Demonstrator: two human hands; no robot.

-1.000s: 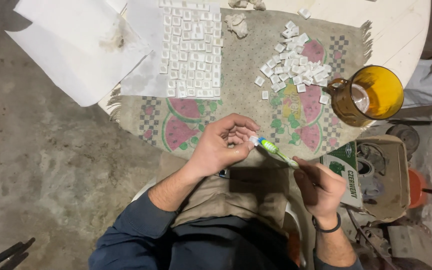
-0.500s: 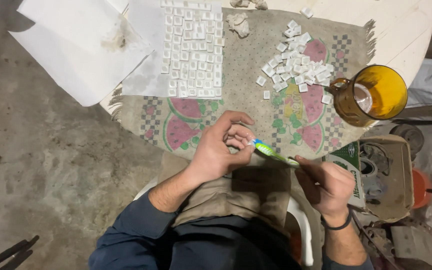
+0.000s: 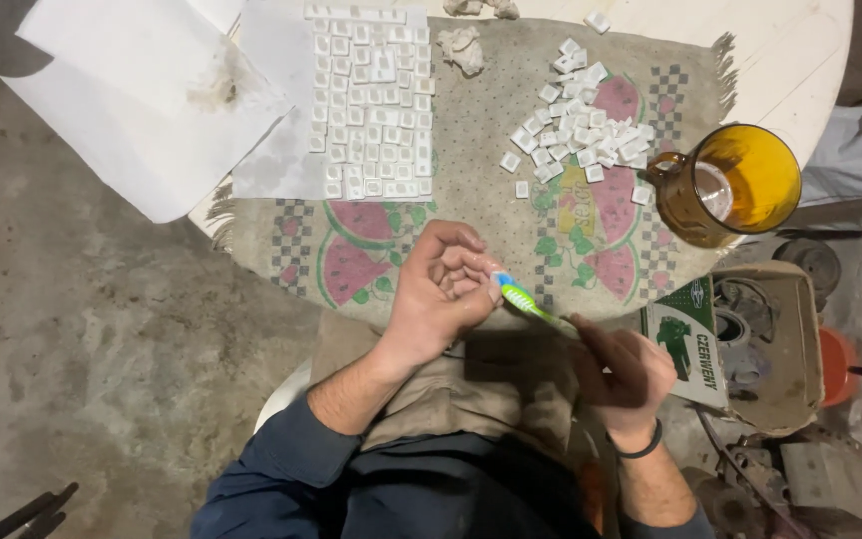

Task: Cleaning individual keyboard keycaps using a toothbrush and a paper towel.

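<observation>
Just beside table edge [image 3: 800, 150] — toothbrush [image 3: 526, 302].

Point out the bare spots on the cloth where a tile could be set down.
Free: cloth between tile grid and loose tile heap; also its near edge left of the left hand. Crowded: around the heap and amber mug.

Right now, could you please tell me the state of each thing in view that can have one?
Left hand: curled, fingertips pinching something too small to identify.
Right hand: closed around the toothbrush handle.
Toothbrush: held, head against the left fingers.
Amber mug: upright, some clear liquid inside.
Arranged white tiles: laid in rows on paper.
Loose white tiles: scattered in a pile on the cloth.
</observation>
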